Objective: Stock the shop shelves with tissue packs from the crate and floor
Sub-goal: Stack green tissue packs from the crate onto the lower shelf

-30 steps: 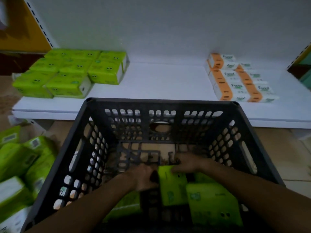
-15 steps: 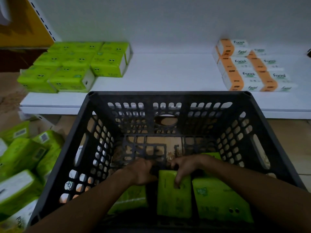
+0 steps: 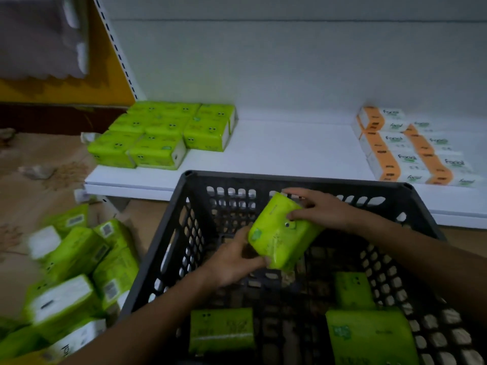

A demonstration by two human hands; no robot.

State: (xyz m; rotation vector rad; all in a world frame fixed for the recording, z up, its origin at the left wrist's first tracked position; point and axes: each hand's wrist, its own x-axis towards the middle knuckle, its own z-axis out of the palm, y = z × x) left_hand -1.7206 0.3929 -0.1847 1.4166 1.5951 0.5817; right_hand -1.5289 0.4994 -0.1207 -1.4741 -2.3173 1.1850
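As glossy tissue pack (image 3: pixel 276 233) tilts over slotted crate (image 3: pixel 290 179), left hand (image 3: pixel 232 262), right hand (image 3: pixel 324 209) grip it.

Crate (image 3: pixel 297 177) stood before shelf (image 3: pixel 290 151), packs (image 3: pixel 221 330) inside; left stack (image 3: pixel 163 135), right stack (image 3: pixel 413 148) on shelf; pile (image 3: pixel 76 272) on floor, crate's left.

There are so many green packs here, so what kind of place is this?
Probably a small shop: a white shelf holds neat rows of green packs and orange packs, and the left hand and right hand hold one pack inside a crate.
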